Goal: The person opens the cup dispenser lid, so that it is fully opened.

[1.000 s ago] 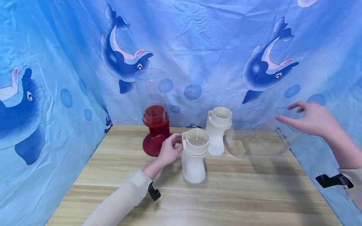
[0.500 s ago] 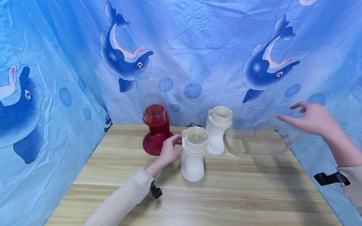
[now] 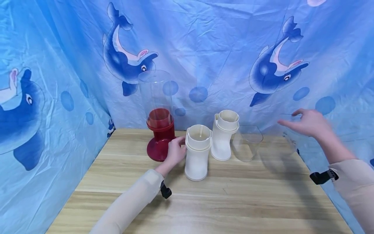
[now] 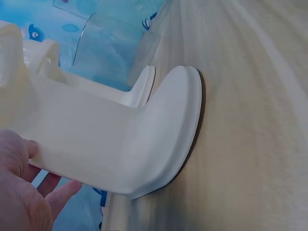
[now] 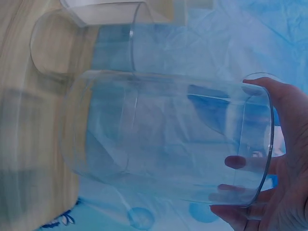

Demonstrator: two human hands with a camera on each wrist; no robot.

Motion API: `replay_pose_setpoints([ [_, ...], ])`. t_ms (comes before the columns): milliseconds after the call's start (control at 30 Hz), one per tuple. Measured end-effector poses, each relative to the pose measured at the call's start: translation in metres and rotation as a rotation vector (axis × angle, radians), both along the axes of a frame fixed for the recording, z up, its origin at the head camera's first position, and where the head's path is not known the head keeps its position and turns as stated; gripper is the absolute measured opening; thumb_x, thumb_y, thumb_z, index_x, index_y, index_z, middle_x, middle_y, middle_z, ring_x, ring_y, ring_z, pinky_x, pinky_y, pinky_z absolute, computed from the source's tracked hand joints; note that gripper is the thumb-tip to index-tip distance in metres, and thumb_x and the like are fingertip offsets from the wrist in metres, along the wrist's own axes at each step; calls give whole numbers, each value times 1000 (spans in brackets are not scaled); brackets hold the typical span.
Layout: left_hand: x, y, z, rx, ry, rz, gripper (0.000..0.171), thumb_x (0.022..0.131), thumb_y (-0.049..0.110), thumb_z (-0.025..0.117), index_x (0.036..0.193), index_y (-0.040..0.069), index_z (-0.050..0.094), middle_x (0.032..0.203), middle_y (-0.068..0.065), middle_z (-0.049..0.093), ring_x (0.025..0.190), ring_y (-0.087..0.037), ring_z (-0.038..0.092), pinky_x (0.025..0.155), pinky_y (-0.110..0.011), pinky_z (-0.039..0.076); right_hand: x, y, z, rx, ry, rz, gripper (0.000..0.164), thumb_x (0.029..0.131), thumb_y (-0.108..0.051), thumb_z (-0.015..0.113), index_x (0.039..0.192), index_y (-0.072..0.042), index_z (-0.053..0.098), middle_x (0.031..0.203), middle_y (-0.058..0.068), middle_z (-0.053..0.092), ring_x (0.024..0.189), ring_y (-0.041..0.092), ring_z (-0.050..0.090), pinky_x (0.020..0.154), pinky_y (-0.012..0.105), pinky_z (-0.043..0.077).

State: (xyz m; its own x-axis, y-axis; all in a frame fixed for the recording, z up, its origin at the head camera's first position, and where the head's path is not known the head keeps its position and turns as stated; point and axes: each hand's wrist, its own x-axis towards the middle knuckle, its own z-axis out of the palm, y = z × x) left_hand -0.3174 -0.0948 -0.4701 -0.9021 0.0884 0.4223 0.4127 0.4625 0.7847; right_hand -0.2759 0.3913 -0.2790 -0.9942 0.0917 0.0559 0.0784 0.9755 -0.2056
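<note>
My left hand [image 3: 176,152] holds the upper back side of a cream-white boot-shaped base [image 3: 196,162] with a round ringed collar, upright at the table's middle. In the left wrist view, thumb and fingers [image 4: 64,194] lie round its wall. High on the right, my right hand [image 3: 308,123] grips a clear cylinder [image 5: 159,139] near its rim, thumb on one side and fingers on the other. That cylinder hangs above the table and is faint in the head view. Behind the held base stands a second cream-white base [image 3: 221,143], with another clear cylinder [image 3: 246,146] beside it.
At the back left stands a red base [image 3: 160,148] with a tall clear cylinder [image 3: 155,87] fitted on top. The wooden table [image 3: 228,204] is bordered at the back and sides by a blue dolphin-print curtain [image 3: 198,48].
My left hand has shifted the white base slightly back and turned it a little. My right hand has moved a bit left with the clear cylinder.
</note>
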Motion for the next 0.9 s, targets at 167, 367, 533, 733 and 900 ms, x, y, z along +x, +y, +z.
replay_pose_setpoints([
  [167, -12, 5, 3, 11, 5, 30, 27, 97, 3, 73, 123, 2, 77, 112, -17, 81, 102, -31, 80, 98, -47, 63, -13, -4, -13, -12, -14, 4, 109, 91, -85, 55, 146, 10, 50, 144, 48, 46, 121, 64, 52, 83, 69, 52],
  [367, -27, 9, 3, -15, 1, 64, 28, 97, 3, 73, 124, 4, 77, 114, -16, 81, 104, -31, 80, 104, -46, 60, -24, -13, -26, -33, -39, 5, 109, 91, -83, 56, 146, 11, 51, 147, 47, 43, 127, 66, 48, 91, 72, 51],
  [533, -40, 10, 4, -52, 23, 71, 28, 95, 2, 71, 122, 3, 77, 111, -16, 82, 102, -30, 80, 108, -48, 57, -34, -13, -40, -53, -54, -8, 110, 92, -83, 56, 150, 10, 47, 147, 47, 44, 124, 65, 51, 86, 68, 54],
  [733, -51, 12, 9, -43, 24, 90, 28, 94, 4, 69, 121, 2, 78, 109, -17, 82, 101, -31, 80, 104, -47, 59, -48, -7, -60, -93, -37, -2, 111, 91, -83, 57, 151, 10, 46, 149, 46, 43, 127, 67, 49, 91, 71, 52],
  [900, -56, 14, 9, -39, -18, 93, 28, 96, 6, 69, 123, 3, 77, 111, -16, 81, 103, -31, 79, 104, -45, 60, -51, -8, -74, -155, -64, 4, 108, 92, -80, 58, 151, 10, 47, 151, 47, 41, 132, 67, 45, 97, 71, 51],
])
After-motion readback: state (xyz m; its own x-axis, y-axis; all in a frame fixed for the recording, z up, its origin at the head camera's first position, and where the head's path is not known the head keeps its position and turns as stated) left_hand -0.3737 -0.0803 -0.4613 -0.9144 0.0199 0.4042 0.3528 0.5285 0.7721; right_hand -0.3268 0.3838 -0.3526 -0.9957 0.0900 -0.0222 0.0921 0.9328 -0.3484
